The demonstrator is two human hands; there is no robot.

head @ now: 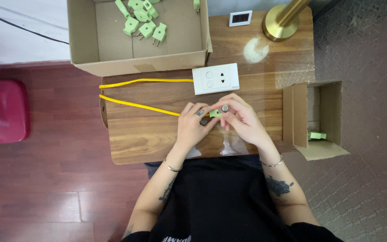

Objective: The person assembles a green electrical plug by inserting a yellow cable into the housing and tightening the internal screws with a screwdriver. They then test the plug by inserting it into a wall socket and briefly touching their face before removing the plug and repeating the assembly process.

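Nearest the wearer: black garment across the lap, two forearms with thin metal bracelets reaching onto a small wooden table (pixel 157 143) with warm grain. Left hand (pixel 192 127), fingers curled, pinches one side of a small pale-green plastic plug (pixel 215 114) at mid-table; right hand (pixel 242 118) closes on its other side, with a short silver cylindrical piece held at the fingertips just above it. Both hands are thus narrow and occupied, the plug between them. A thin yellow cable (pixel 144 106) runs from the plug leftward, loops at the table's edge and returns to a white rectangular wall-type socket panel (pixel 215 78) lying flat just beyond the hands. Right of the table: a small open cardboard carton (pixel 323 150) holding one green plug visible at its near wall. Further back: a large open cardboard box (pixel 86 40) with a scatter of loose green plugs (pixel 142 20), a small white framed display (pixel 240 18) and the brass round base of a lamp (pixel 277 28). Left, on the dark red floor: a red plastic case (pixel 1 112). Risk, as a judgement: the silver piece is small and gripped only by fingertips, so a slip could drop it off the near edge; the slack cable loop overhanging the left edge could snag and tug the plug.
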